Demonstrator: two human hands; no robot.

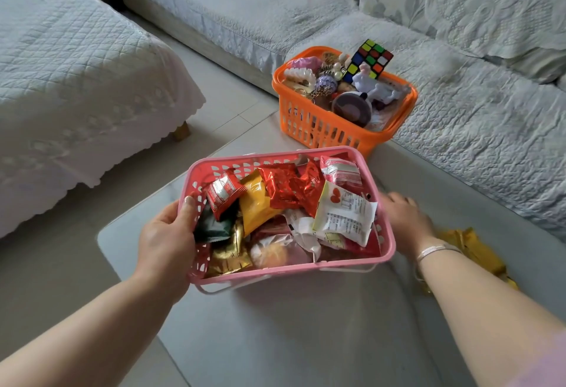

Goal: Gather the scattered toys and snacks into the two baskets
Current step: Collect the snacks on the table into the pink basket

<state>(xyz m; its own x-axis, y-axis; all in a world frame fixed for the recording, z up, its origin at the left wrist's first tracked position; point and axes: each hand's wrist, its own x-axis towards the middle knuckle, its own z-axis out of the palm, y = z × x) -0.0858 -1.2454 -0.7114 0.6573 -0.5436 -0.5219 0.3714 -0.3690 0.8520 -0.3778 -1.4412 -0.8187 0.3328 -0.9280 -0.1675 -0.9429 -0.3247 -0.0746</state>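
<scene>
Left hand point(167, 238): grips the left end wall of the pink basket, thumb hooked over the rim, the other fingers hidden beneath; likely steadying it for moving.
Right hand point(404, 218): at the basket's right wall; blurred and half hidden by the rim, so cannot tell whether the fingers grip or only touch.
Pink basket point(386, 249): on the grey table, tilted toward the viewer, filled with snack packets point(280, 186); its handle hangs folded below the near rim.
Yellow wrapper point(471, 249): on the table just right of the right wrist, outside both baskets; apparently left to collect.
Grey table point(306, 325): bare surface in front of the pink basket; its left edge lies near that basket, floor beyond.
Orange basket point(309, 124): at the table's far end, well apart from the pink one, heaped with toys; a puzzle cube point(372, 57) stands above the rim.
Sofa point(474, 117): close along the table's right side, little room there.
</scene>
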